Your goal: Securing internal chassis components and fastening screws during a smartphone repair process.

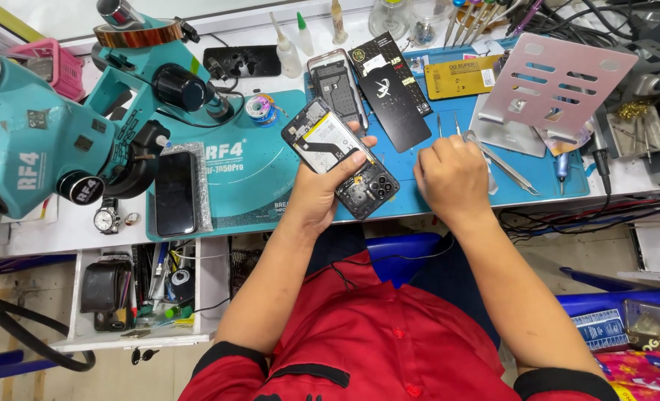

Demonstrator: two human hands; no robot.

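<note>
Teal covers the big microscope (40, 126) on the left of the bench. Next to it lies a teal mat (248, 178) with a dark phone (175, 193) on it. Under the bench an open drawer (140, 293) holds a black pouch, cables and small tools. The left hand (322, 189) grips an opened phone (339, 157) over the mat's edge. The right hand (452, 178) is curled near tweezers (504, 167); whether it pinches them cannot be told.

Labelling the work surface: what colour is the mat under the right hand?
Blue. The mat under the right hand shows best in the head view.
</note>
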